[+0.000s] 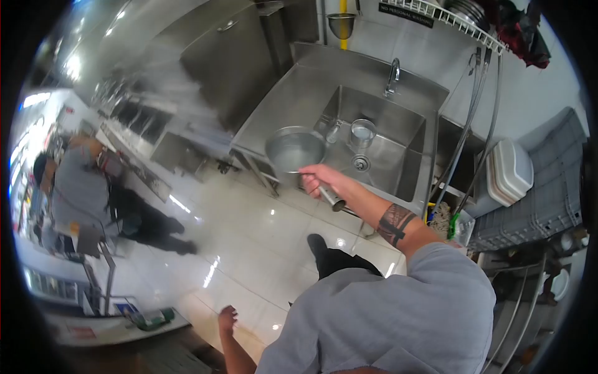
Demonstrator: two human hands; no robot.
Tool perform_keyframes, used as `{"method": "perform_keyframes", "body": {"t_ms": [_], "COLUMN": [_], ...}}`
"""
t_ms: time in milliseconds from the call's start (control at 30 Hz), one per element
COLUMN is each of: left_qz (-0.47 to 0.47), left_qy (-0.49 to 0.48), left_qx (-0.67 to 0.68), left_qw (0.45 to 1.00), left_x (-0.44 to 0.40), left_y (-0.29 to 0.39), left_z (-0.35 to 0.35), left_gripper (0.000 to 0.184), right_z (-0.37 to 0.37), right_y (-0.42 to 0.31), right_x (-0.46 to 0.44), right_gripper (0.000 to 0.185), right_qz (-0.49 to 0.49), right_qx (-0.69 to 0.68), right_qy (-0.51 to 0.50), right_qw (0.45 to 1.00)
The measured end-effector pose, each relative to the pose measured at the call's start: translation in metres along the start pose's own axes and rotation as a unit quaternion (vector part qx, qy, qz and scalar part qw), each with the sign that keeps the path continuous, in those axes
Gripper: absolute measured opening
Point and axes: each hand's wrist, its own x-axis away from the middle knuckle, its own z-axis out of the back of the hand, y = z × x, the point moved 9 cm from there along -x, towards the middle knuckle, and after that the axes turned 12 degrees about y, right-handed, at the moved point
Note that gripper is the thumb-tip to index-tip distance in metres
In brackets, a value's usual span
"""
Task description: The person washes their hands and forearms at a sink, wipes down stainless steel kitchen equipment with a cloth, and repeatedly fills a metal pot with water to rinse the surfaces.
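Observation:
My right hand (316, 179) is closed around the handle of a metal saucepan (294, 148). The round pan tilts so its inside faces up toward me, over the front left corner of the steel sink (374, 106). The tubular end of the handle sticks out below my fist. Low at my left side hangs my left hand (228, 319), with loosely bent fingers and nothing visible in it. Inside the sink basin stand a clear round container (362, 133) and a smaller clear item (334, 131), close to the drain (360, 163).
A tap (393, 78) rises behind the basin. Hoses (476, 118) hang at the right, beside grey crates (529, 218) and stacked white tubs (512, 169). Another person (93, 193) stands at the left. A counter with a green bottle (152, 318) is at lower left.

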Motion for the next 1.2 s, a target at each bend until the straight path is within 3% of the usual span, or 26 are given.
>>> {"method": "perform_keyframes", "body": {"t_ms": [67,100,133,200,233,267,300,367,400,433,467,500,567,767,867,1000,1033,1067,1100,1167,1200], "left_qz": [0.006,-0.01,-0.195,-0.365,-0.306,-0.277,-0.248,-0.131,-0.098,-0.117,-0.127,-0.133,-0.146,-0.193,-0.217,-0.239,-0.245,-0.254,-0.264,-0.289,-0.292], "left_qy": [-0.065,-0.12,-0.196,-0.268,-0.233,-0.217,-0.201,-0.192,-0.2,-0.2,-0.204,-0.215,-0.236,-0.312,-0.347,-0.375,-0.381,-0.388,-0.395,-0.408,-0.4], "left_qx": [-0.021,-0.032,-0.175,-0.306,-0.329,-0.341,-0.353,-0.32,-0.198,-0.275,-0.315,-0.336,-0.363,-0.411,-0.426,-0.452,-0.459,-0.465,-0.467,-0.459,-0.474], "left_qw": [0.998,0.992,0.945,0.837,0.862,0.872,0.88,0.918,0.955,0.933,0.918,0.907,0.889,0.835,0.807,0.773,0.764,0.755,0.746,0.735,0.728], "left_x": [-0.014,-0.024,-0.027,-0.02,-0.031,-0.036,-0.04,-0.051,-0.091,-0.1,-0.112,-0.124,-0.153,-0.259,-0.315,-0.382,-0.396,-0.406,-0.415,-0.42,-0.42], "left_y": [0.014,0.023,0.052,0.086,0.09,0.096,0.102,0.119,0.075,0.088,0.093,0.097,0.107,0.154,0.184,0.228,0.239,0.247,0.256,0.273,0.281], "left_z": [-0.017,-0.023,-0.035,-0.055,-0.051,-0.046,-0.04,-0.03,-0.016,-0.016,-0.016,-0.016,-0.021,-0.019,-0.014,-0.009,-0.011,-0.013,-0.016,-0.025,-0.03], "left_gripper": [0.034,0.033,0.033,0.032,0.032,0.032,0.033,0.036,0.039,0.039,0.039,0.039,0.039,0.039,0.04,0.04,0.04,0.04,0.04,0.039,0.038], "right_z": [-0.032,-0.045,-0.057,-0.081,-0.073,-0.06,-0.047,-0.037,-0.025,-0.011,0.009,0.028,0.033,0.058,0.053,-0.009,-0.03,-0.065,-0.1,-0.166,-0.196], "right_y": [-0.029,-0.062,-0.093,-0.178,-0.204,-0.246,-0.288,-0.374,-0.41,-0.444,-0.474,-0.5,-0.496,-0.433,-0.369,-0.265,-0.242,-0.21,-0.189,-0.143,-0.127], "right_x": [-0.032,-0.043,-0.053,-0.058,-0.089,-0.135,-0.18,-0.189,-0.172,-0.151,-0.165,-0.173,-0.144,-0.104,-0.098,-0.112,-0.121,-0.13,-0.129,-0.152,-0.153], "right_gripper": [0.038,0.038,0.039,0.046,0.039,0.027,0.017,0.017,0.02,0.024,0.027,0.024,0.019,0.013,0.013,0.03,0.031,0.03,0.025,0.02,0.022], "right_qz": [-0.051,0.051,0.151,0.46,0.31,0.244,0.179,0.102,0.23,0.329,0.319,0.346,0.366,0.433,0.404,0.339,0.358,0.317,0.334,0.227,0.165], "right_qx": [-0.034,0.024,0.085,0.128,0.134,-0.05,-0.235,-0.28,-0.195,-0.092,-0.19,-0.166,-0.271,-0.22,-0.239,-0.078,-0.073,-0.123,-0.076,-0.254,-0.349], "right_qy": [-0.084,-0.098,-0.106,-0.168,-0.12,-0.145,-0.166,-0.143,-0.042,0.09,0.097,0.125,0.123,0.254,0.293,0.34,0.328,0.268,0.267,0.046,0.01], "right_qw": [0.995,0.994,0.979,0.862,0.934,0.957,0.941,0.944,0.953,0.936,0.923,0.915,0.882,0.837,0.833,0.874,0.871,0.901,0.901,0.939,0.923]}}
